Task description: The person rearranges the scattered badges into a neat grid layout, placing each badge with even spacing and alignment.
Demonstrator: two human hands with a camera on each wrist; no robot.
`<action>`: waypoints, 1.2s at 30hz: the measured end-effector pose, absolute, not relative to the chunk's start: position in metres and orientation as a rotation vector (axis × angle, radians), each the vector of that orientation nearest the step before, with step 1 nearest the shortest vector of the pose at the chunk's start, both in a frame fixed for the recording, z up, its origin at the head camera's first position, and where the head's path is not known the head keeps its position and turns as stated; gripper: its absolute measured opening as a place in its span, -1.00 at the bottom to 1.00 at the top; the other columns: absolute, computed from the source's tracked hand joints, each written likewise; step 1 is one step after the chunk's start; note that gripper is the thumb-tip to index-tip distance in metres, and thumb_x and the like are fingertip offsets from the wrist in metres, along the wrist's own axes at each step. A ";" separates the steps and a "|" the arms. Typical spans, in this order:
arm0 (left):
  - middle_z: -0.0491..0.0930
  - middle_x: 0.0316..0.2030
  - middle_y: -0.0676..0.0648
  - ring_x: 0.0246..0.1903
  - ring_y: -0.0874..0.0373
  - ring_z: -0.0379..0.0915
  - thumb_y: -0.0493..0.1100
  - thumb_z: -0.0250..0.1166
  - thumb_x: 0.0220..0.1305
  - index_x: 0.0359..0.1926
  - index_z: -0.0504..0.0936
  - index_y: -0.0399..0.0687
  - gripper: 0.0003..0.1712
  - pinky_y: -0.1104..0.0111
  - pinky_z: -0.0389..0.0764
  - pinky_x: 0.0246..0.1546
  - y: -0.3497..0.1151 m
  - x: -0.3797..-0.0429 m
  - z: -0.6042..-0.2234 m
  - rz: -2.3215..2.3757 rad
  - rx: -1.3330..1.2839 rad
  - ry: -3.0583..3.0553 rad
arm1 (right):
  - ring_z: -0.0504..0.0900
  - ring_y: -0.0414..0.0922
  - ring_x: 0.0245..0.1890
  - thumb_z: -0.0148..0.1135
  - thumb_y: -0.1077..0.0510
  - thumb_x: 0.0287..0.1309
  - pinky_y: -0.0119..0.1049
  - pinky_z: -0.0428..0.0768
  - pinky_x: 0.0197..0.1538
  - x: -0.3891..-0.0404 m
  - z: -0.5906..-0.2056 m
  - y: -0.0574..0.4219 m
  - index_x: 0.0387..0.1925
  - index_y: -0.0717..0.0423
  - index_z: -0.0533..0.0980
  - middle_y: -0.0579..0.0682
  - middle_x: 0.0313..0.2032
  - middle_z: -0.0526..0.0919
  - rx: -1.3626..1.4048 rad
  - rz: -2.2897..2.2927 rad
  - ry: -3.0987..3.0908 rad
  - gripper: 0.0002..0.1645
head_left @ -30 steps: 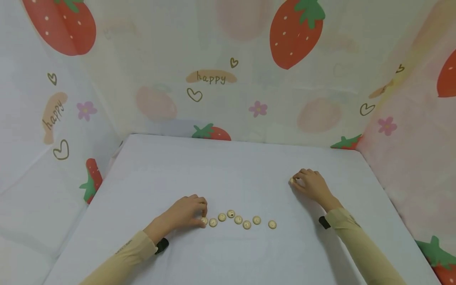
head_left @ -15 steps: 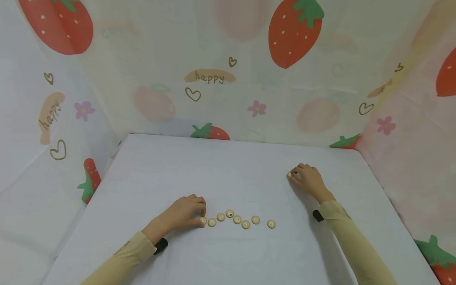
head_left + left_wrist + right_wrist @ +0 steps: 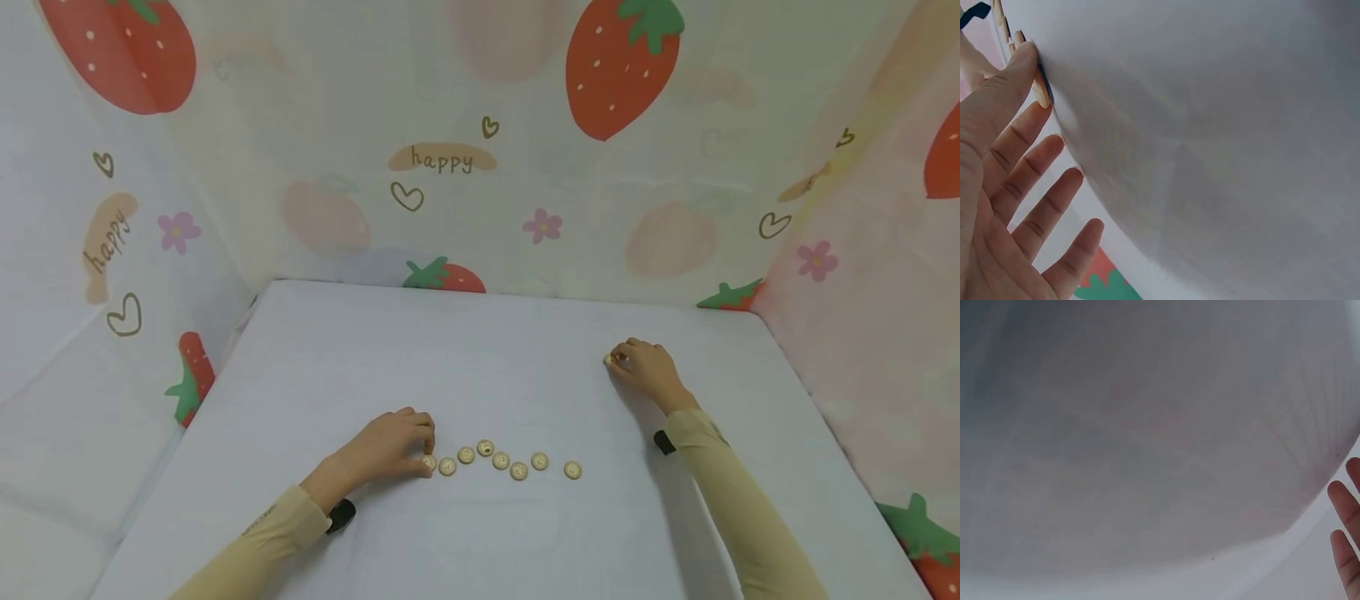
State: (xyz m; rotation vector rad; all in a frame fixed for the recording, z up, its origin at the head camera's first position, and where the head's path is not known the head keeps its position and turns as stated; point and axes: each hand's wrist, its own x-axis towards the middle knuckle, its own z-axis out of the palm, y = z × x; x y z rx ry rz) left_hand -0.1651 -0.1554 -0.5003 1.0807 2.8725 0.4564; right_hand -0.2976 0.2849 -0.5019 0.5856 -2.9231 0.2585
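Note:
My left hand (image 3: 393, 446) holds the leftmost round wooden button (image 3: 429, 463) between thumb and forefinger, low on the white cloth. In the left wrist view, the thumb lies over this button (image 3: 1041, 92) and the forefinger tip meets its lower edge, with the other fingers spread. To its right, several matching buttons (image 3: 519, 472) form a wavy row, flat on the cloth. Farther back on the right, my right hand (image 3: 649, 372) pinches another button (image 3: 610, 360); its thumb and fingertips hide part of it. Only some fingertips (image 3: 1344, 501) of that hand enter the right wrist view.
The white cloth (image 3: 450, 533) covers a table. Strawberry-printed sheets (image 3: 480, 225) rise at the back and both sides. One button (image 3: 573, 471) lies at the right end of the row, with a wider gap before it.
My right hand has moved away toward the back and slightly left, carrying its button. The left hand and the row have stayed in place.

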 end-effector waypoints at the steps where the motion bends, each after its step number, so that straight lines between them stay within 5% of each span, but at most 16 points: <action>1: 0.51 -0.13 0.19 -0.15 0.22 0.38 0.18 0.40 -0.10 -0.45 0.55 0.19 -0.71 0.27 0.47 -0.18 -0.155 -0.165 -0.500 0.457 1.077 2.872 | 0.60 0.04 -0.32 0.17 0.03 0.19 0.04 0.48 -0.15 -0.298 -0.502 0.284 -0.23 0.20 0.60 0.09 -0.28 0.63 0.585 0.256 -2.925 -0.70; 36: 0.50 -0.15 0.18 -0.16 0.22 0.38 0.17 0.40 -0.09 -0.44 0.55 0.16 -0.70 0.29 0.47 -0.20 -0.155 -0.165 -0.500 0.479 1.096 2.864 | 0.55 -0.04 -0.40 0.25 0.01 0.12 -0.13 0.48 -0.34 -0.306 -0.493 0.287 -0.16 0.13 0.58 0.07 -0.33 0.60 0.550 0.284 -3.021 -0.68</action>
